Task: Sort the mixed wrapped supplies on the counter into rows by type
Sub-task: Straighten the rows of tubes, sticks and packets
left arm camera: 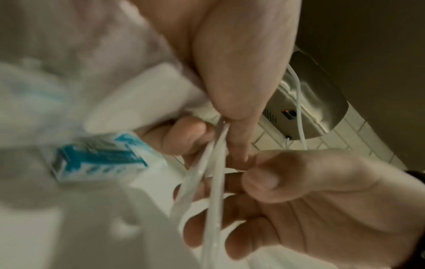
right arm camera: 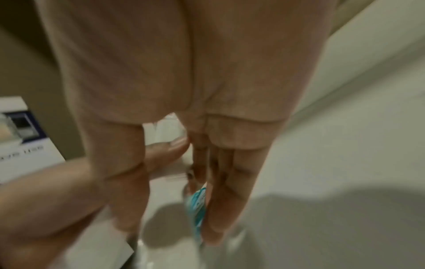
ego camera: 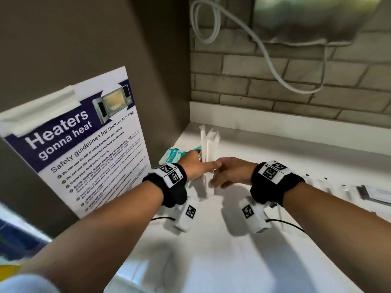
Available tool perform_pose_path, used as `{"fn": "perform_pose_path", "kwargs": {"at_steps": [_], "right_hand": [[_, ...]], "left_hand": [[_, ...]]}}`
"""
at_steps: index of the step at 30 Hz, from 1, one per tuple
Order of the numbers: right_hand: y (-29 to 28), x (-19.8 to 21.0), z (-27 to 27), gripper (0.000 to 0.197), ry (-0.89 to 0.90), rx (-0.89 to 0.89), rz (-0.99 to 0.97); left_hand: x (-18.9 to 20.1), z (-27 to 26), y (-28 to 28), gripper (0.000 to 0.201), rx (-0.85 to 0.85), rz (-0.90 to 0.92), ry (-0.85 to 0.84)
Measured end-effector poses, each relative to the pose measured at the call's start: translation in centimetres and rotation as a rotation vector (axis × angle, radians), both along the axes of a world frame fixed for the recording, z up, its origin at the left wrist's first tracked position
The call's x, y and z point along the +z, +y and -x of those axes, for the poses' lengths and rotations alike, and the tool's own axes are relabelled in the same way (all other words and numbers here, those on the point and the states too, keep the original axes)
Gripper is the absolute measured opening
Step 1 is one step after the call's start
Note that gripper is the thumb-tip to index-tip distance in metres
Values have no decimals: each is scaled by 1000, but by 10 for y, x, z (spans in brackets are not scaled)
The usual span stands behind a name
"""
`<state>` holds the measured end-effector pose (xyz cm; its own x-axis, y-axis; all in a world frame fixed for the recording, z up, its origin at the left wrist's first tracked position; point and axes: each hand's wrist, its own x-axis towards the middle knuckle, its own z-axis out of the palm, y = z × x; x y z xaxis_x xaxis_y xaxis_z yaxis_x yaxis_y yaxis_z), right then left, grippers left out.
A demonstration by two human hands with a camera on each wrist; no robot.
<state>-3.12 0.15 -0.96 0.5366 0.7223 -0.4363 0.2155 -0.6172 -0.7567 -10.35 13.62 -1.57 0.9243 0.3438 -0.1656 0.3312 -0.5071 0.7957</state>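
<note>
My left hand holds a bundle of long white wrapped pieces upright above the white counter. In the left wrist view its thumb and fingers pinch the thin wrappers. My right hand is right beside the bundle; its fingers are straight and lie against the bundle's lower part. Teal-and-white packets lie on the counter just behind the left hand, and they also show in the wrist views.
A microwave safety poster leans against the left wall. Clear wrapped items and a dark-edged flat object lie along the counter's right. A steel dispenser with a white cable hangs on the tiled back wall.
</note>
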Motion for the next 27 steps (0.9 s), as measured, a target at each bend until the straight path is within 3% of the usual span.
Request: {"fn": "perform_pose_path", "kwargs": {"at_steps": [3, 6, 11, 15, 18, 22, 27], "right_hand": [[-20, -7, 15, 14, 32, -78, -59], [-41, -20, 19, 16, 2, -186, -48], [-69, -33, 28, 19, -22, -333, 6], [-81, -32, 35, 20, -39, -401, 73], [-87, -33, 33, 9, -187, -422, 161], [-93, -33, 27, 46, -333, -463, 253], [-81, -33, 18, 59, -329, -451, 338]], "left_hand": [[-6, -1, -19, 46, -30, 33, 18], [-12, -1, -35, 61, -34, 106, 50], [-12, 0, -59, 27, -108, 180, 93], [-20, 3, -74, 16, -89, 175, 117], [-28, 0, -81, 13, -62, 200, 120], [-31, -7, -86, 15, -7, 225, 145], [-32, -12, -84, 18, 58, 218, 161]]}}
